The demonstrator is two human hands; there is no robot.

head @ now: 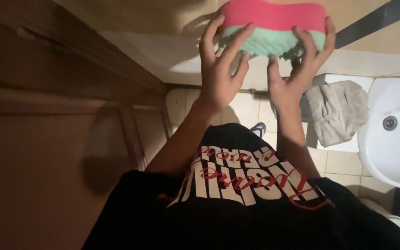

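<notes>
Two colours layer your sponge (274, 28): pink above, ridged green below. Your left hand (221, 69) and right hand (297, 69) reach up, fingers spread wide, gripping its left and right ends from underneath. It sits high at the far edge, above a rag (339, 111) and sink (394, 139).

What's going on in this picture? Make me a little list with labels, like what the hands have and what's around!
left hand: left hand, fingers spread against the sponge's ridged green side
right hand: right hand, gripping the sponge's right end
held thing: sponge, pink layer over a green ridged layer, raised in front of the wall
sink: white washbasin at the right, with a metal drain
cloth: crumpled grey cloth lying beside the washbasin
door: brown wooden door on the left
floor: pale tiles below
clothing: black printed shirt
</notes>
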